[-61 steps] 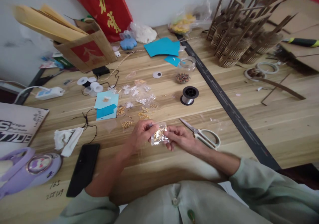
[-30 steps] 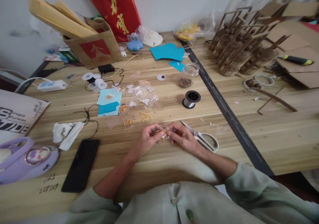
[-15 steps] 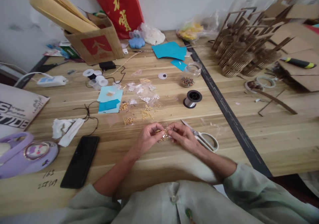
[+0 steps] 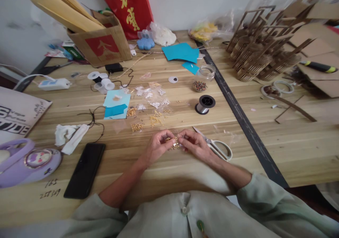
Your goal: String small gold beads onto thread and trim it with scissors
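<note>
Between my hands is a small clear plastic bag of gold beads [image 4: 174,143], close to the table's near side. My left hand [image 4: 159,144] pinches its left part with thumb and forefinger. From the other side my right hand [image 4: 194,143] grips it the same way, fingertips nearly meeting the left ones. My fingers cover much of the bag, so I cannot tell whether its mouth is open. Scissors [image 4: 219,149] lie just right of my right hand, partly behind the wrist. Beyond my hands are small piles of gold beads [image 4: 137,127] and silvery pieces in clear bags [image 4: 156,104].
A wire spool [image 4: 204,104] stands beyond my right hand, near a bowl of dark beads [image 4: 200,86]. A black phone [image 4: 84,171] and a purple device [image 4: 29,162] lie at left. Small wooden baskets [image 4: 261,54] crowd the back right. A dark strip [image 4: 238,114] crosses the table.
The view has shifted very slightly. Both hands keep their pinch on the bag of gold beads, with almost no visible movement.
</note>
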{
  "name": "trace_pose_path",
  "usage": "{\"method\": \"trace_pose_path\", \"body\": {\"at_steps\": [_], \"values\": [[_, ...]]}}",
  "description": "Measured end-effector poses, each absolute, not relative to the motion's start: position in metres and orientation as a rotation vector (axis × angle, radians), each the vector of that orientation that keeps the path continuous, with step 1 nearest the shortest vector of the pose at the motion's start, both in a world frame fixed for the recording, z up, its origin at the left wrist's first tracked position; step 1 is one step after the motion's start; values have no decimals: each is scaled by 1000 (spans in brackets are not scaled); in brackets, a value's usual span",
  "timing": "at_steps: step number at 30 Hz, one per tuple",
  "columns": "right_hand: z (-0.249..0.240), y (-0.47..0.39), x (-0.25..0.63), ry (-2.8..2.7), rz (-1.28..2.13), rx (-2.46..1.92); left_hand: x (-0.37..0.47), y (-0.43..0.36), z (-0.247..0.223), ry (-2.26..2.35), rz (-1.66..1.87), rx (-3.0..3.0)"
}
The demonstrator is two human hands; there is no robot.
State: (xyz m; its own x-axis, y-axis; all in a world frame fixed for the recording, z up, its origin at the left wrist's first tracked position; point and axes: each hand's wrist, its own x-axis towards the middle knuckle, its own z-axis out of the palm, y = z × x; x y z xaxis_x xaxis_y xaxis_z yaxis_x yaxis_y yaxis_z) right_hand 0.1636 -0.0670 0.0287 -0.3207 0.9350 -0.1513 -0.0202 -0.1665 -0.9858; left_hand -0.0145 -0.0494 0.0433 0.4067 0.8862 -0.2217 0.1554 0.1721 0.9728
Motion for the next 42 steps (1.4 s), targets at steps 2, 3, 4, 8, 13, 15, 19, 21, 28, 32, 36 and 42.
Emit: {"method": "trace_pose_path", "body": {"at_steps": [2, 3, 4, 8, 13, 15, 19, 21, 28, 32, 36, 42], "values": [[29, -67, 164, -1328, 1592, -1122, -14, -50, 45, 1054, 690, 1317], [29, -67, 164, -1329, 1590, -1120, -14, -50, 45, 1056, 691, 1321], [29, -67, 164, -1332, 1587, -1120, -14, -50, 46, 1057, 692, 1325], [29, -67, 164, -1347, 1564, -1123, -14, -51, 48, 1070, 680, 1327], [27, -67, 165, -1341, 1574, -1108, -14, -51, 45, 1066, 685, 1315], [27, -67, 166, -1342, 1572, -1096, -14, -51, 43, 1050, 692, 1307], [27, -66, 168, -1355, 1567, -1075, -14, -50, 39, 1016, 719, 1245], [28, -66, 168, -1350, 1571, -1077, -15, -50, 38, 1004, 735, 1212], [32, -66, 168, -1357, 1556, -1106, -17, -50, 27, 994, 805, 1060], [34, -65, 167, -1347, 1543, -1128, -16, -50, 27, 991, 812, 1030], [33, -65, 168, -1359, 1524, -1128, -16, -49, 35, 982, 780, 1104], [29, -64, 170, -1350, 1493, -1101, -12, -50, 44, 999, 704, 1122]]}}
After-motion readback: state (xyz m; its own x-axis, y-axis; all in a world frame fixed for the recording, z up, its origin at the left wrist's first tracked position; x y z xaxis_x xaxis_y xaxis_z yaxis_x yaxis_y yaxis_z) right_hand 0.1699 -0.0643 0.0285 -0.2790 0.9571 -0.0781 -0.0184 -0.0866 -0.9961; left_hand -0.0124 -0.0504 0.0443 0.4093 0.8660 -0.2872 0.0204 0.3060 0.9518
